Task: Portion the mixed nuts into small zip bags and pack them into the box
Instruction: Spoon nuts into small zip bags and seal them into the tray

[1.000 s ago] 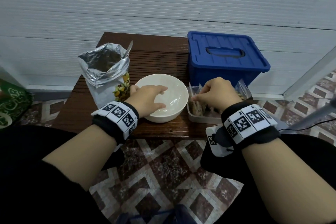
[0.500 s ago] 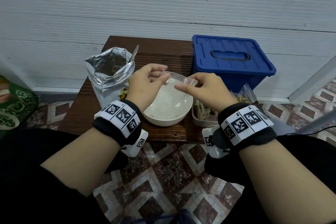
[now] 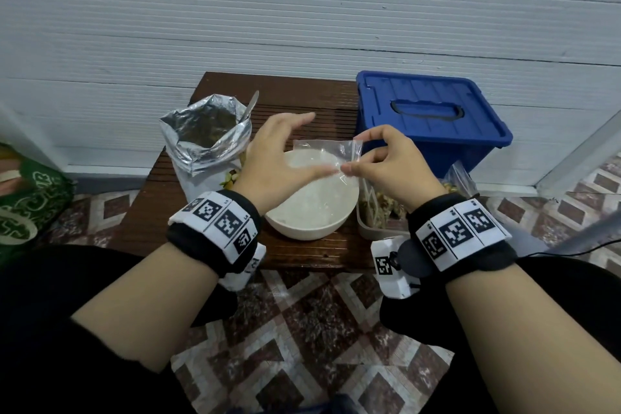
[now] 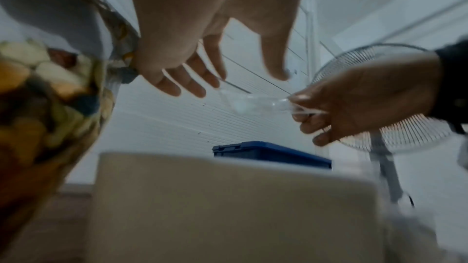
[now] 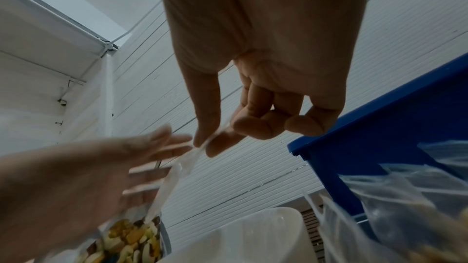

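An empty clear zip bag point(image 3: 321, 155) hangs flat above the white bowl point(image 3: 312, 212). My right hand point(image 3: 352, 153) pinches its right edge between thumb and forefinger, as the right wrist view point(image 5: 205, 145) shows too. My left hand point(image 3: 316, 144) is spread with straight fingers at the bag's left side, its thumb touching the lower edge. The opened foil bag of mixed nuts point(image 3: 208, 141) stands left of the bowl with a spoon point(image 3: 251, 105) in it. The blue box point(image 3: 430, 114) sits at the back right, lid on.
A clear plastic tub point(image 3: 373, 223) holding zip bags with nuts stands right of the bowl, under my right wrist. All of this is on a small dark wooden table point(image 3: 302, 255) against a white wall. A standing fan point(image 4: 405, 127) is at the right; tiled floor lies below.
My right hand left the tub with a zip bag and raised it over the bowl. My left hand came off the bowl, met the bag, then spread its fingers.
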